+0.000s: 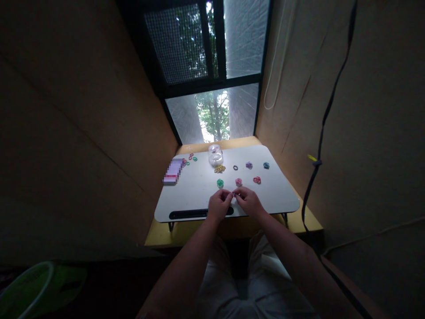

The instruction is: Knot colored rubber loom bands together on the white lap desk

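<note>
My left hand (pixel 219 204) and my right hand (pixel 248 200) meet at the near edge of a white lap table (pixel 199 186). Their fingertips pinch one small pale ring piece (pixel 233 194) between them. Just beyond the hands lie small piles of coloured rings: green (pixel 220 182), pink (pixel 238 181) and red (pixel 256 180). Farther back are gold rings (pixel 219 169), a dark ring (pixel 235 167), a purple pile (pixel 249 165) and a blue pile (pixel 266 165).
A clear round container (pixel 215 155) stands at the back of the table. A blurred purple box (pixel 172 172) lies at the left, with a few loose rings (pixel 191 157) near it. A window is behind, brown walls on both sides, a black cable (pixel 318 150) hangs at right, and a green bucket (pixel 36 288) sits at lower left.
</note>
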The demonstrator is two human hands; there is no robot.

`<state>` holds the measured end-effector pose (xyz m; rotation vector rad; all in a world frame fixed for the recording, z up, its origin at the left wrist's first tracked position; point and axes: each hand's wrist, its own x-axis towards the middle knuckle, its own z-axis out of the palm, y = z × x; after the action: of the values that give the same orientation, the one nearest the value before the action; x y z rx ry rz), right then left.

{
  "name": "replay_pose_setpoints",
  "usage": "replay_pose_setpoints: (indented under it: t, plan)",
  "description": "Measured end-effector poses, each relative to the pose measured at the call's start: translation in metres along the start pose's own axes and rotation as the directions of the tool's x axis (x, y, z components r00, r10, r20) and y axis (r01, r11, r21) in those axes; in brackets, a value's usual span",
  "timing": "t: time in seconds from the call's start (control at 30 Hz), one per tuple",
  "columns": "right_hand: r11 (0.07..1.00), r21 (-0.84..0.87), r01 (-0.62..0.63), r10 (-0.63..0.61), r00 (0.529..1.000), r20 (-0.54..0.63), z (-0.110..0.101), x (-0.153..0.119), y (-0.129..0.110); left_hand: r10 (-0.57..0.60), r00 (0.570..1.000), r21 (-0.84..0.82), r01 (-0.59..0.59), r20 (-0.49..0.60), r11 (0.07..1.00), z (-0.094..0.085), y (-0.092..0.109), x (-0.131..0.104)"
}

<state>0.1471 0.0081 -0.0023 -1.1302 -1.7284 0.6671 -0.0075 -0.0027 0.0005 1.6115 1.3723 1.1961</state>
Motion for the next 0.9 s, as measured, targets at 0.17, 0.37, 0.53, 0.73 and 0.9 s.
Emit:
replay_pose_setpoints:
  t: [0.17, 0.37, 0.53, 0.73, 0.9]
  plan:
    - [1.0, -0.007, 0.012, -0.012, 1.0, 0.007, 0.0001, -0.0004, 0.0022, 0.007, 1.0, 0.037, -0.006, -0.013, 0.999, 0.0003, 0.0003, 0.0]
    - [0.999, 0.032, -0.036, 0.036, 0.999, 0.014, 0.001, -0.0013, 0.0017, 0.019, 1.0, 0.03, -0.019, -0.007, 0.999, 0.0007, 0.0003, -0.0009]
    - [0.998, 0.037, -0.048, 0.048, 0.999, 0.005, 0.001, -0.0005, -0.0017, 0.037, 0.999, -0.035, -0.036, 0.037, 0.999, 0.0002, 0.0005, -0.0016]
    - [0.994, 0.077, -0.078, 0.08, 0.997, -0.021, 0.002, 0.0006, -0.0018, 0.039, 0.998, -0.1, -0.033, 0.056, 0.994, 0.0001, 0.0001, -0.0014]
    - [0.99, 0.102, -0.094, 0.095, 0.995, -0.004, 0.0025, 0.0009, 0.0034, 0.023, 0.998, -0.105, -0.018, 0.05, 0.994, 0.0008, -0.0007, -0.0003]
